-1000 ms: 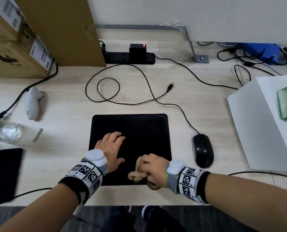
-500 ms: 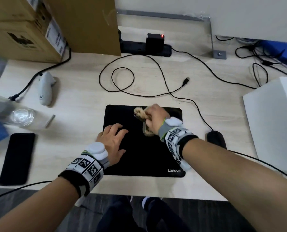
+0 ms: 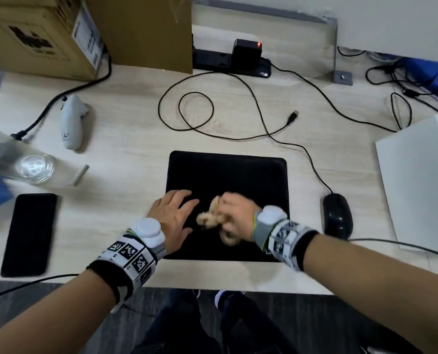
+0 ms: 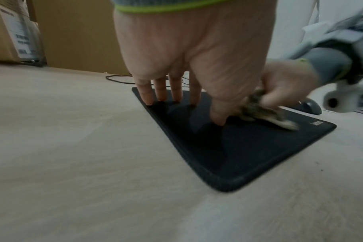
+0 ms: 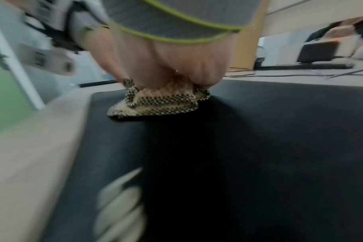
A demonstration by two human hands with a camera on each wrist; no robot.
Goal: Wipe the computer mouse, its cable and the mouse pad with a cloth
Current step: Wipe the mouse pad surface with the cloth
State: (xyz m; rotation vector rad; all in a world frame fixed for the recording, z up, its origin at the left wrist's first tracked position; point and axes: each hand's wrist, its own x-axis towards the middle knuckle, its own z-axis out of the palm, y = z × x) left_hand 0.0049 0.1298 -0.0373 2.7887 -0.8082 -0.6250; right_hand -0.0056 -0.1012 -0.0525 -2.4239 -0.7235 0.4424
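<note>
Cloth, bunched in the right hand, has come back from the far edge of the mouse pad, where it was half a second ago, to the near middle of the pad, and both it and the hand are smeared by motion. The right-hand fingers are curled around the wad, which presses on the pad surface; from the right wrist view it shows a tan weave with a small dark check. The left hand keeps its place on the near left part of the pad, fingers straight and spread, tips pressing the black surface, just beside the cloth. The pad lies flat on the pale wooden table, square to its near edge, a white logo at its near right corner partly covered by the right wrist. The black mouse sits on the table just right of the pad, and its cable runs far and left into loose loops.
</note>
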